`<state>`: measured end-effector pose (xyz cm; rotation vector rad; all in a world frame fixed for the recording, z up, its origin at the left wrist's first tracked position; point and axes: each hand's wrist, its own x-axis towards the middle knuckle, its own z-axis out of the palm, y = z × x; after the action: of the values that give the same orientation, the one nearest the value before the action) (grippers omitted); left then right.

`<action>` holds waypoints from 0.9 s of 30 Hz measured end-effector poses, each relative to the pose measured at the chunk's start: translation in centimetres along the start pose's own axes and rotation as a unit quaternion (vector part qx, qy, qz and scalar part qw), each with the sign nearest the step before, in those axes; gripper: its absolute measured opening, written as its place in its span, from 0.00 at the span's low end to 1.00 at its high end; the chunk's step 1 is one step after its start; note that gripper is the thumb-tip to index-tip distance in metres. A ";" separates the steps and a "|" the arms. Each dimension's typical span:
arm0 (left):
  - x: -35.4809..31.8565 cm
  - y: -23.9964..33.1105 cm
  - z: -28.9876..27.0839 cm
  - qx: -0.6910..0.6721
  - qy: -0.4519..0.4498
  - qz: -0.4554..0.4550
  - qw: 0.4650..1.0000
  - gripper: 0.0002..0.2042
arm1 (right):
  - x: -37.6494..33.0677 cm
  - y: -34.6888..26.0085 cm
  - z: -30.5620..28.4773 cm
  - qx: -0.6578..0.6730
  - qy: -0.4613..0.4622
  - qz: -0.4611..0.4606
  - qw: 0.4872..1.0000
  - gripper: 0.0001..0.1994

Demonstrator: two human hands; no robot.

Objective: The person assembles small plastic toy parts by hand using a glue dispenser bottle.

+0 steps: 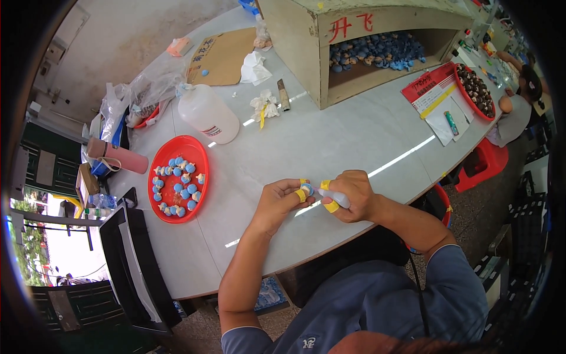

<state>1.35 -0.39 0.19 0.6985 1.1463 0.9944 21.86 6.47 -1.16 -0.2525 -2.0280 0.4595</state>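
Over the near edge of the table, my left hand (283, 200) pinches a small blue and cream doll head (306, 189) between thumb and forefinger. My right hand (352, 197) is closed round a small translucent squeeze bottle (337, 198), its tip pointing at the piece and close to it; whether they touch I cannot tell. Yellow tape wraps fingertips on both hands. To the left, a round red tray (201, 154) holds several similar blue and cream pieces (185, 178).
A white plastic jug (207, 115) and a pink bottle (121, 158) stand left. Crumpled tissue (264, 105) and cardboard (227, 53) lie farther back. A cabinet (295, 47) holds a pile of blue pieces (377, 52). At right are a red tray (483, 109) of brown pieces and another person (519, 121).
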 end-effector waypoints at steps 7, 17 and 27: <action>-0.1 0.4 -0.3 -0.032 0.004 -0.019 0.999 0.14 | 0.0 -0.3 -1.2 0.042 0.063 0.072 0.995 0.09; 0.1 0.8 -0.5 -0.069 -0.010 -0.009 0.998 0.14 | -4.1 -1.1 -8.8 0.108 0.038 0.369 0.922 0.14; -0.4 0.6 -1.1 -0.097 0.040 -0.001 0.994 0.09 | -12.6 6.4 -21.8 -0.242 0.276 0.446 0.816 0.13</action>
<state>0.10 -0.51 0.49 0.5047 1.1019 1.1244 46.93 12.34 -4.65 -1.5115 -1.3042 0.3501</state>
